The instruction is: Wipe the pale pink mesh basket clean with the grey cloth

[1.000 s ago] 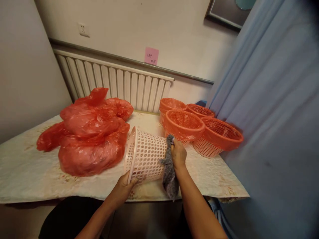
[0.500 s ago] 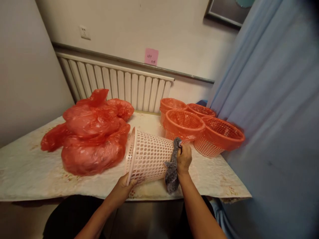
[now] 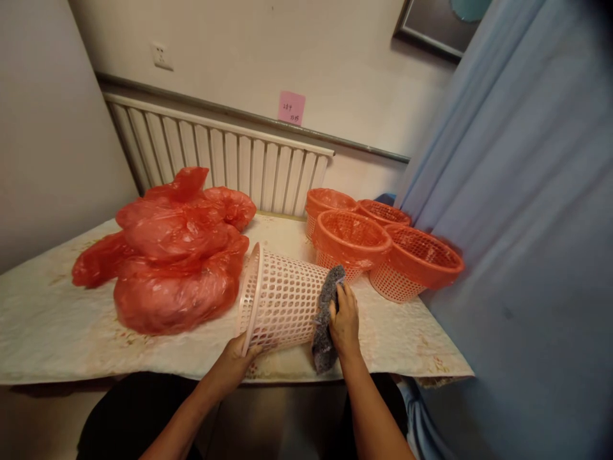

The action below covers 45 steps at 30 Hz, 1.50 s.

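Right hand [image 3: 345, 322]: shifted slightly left since half a second ago, fingers bent around a bunched gray cloth [image 3: 324, 351] and pressing it to the base of a pale pink mesh basket [image 3: 290, 300].
Left hand [image 3: 234, 361]: clasping the basket's lower rim, some fingers hidden.
Basket position: tipped on its side at the front middle of the table [image 3: 402, 348], mouth to the left, base to the right; cannot tell whether touching the surface.
Table covering: cream, with faint flower sprigs and slight wrinkles.
Table, left: piled with red plastic bags [image 3: 177, 255], full and glossy.
Table, right: crowded with four upright baskets [image 3: 330, 253], tops wrapped in red plastic.
Back wall [image 3: 345, 64]: fitted with a white ribbed radiator [image 3: 244, 160], a pink handwritten note [image 3: 292, 107] above it, a socket [image 3: 161, 56] at upper left.
Right side: hung with a pale blue curtain [image 3: 517, 191], close beside the baskets.
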Each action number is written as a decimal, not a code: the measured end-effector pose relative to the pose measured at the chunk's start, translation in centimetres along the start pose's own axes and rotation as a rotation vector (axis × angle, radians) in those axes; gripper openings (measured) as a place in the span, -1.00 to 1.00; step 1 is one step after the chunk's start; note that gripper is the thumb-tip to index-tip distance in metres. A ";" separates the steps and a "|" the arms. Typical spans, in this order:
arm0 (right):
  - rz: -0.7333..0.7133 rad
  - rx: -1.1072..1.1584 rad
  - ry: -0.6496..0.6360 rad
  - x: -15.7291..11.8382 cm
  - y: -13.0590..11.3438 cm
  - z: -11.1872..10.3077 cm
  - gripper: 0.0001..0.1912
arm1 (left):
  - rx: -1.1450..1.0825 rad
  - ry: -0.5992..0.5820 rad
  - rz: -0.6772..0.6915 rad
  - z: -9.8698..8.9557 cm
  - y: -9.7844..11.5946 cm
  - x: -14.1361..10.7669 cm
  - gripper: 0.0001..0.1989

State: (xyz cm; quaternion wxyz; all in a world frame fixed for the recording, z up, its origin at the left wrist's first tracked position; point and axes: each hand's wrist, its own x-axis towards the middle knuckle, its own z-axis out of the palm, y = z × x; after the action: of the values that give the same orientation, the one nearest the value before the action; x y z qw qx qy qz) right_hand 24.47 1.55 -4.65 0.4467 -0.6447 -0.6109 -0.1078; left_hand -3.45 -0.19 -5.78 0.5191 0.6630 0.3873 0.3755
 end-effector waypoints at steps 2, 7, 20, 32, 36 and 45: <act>0.002 0.024 0.014 0.5 0.3 0.2 -0.53 | 0.007 -0.007 0.002 -0.1 0.0 0.1 -0.59; -0.016 0.054 0.014 2.2 1.3 0.6 -0.52 | 0.030 -0.025 0.023 0.0 -0.1 0.3 -0.58; 0.194 0.062 -0.035 5.8 4.2 1.8 -0.54 | 0.026 0.028 0.017 0.5 0.0 0.4 -0.59; 0.076 0.013 -0.006 4.7 1.9 1.8 -0.61 | -0.001 0.052 0.012 0.4 0.2 0.4 -0.59; 0.056 0.022 0.022 4.4 1.6 1.6 -0.66 | 0.005 0.049 0.034 0.6 0.3 0.3 -0.60; 0.013 0.051 0.113 1.7 -1.2 0.6 -0.66 | -0.038 0.057 0.039 0.4 0.6 0.2 -0.59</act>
State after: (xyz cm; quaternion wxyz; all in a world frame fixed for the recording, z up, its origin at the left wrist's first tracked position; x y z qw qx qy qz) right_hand 23.53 2.98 -3.31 0.4975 -0.6300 -0.5830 -0.1253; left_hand -2.87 -0.25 -5.22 0.5129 0.6495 0.3816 0.4116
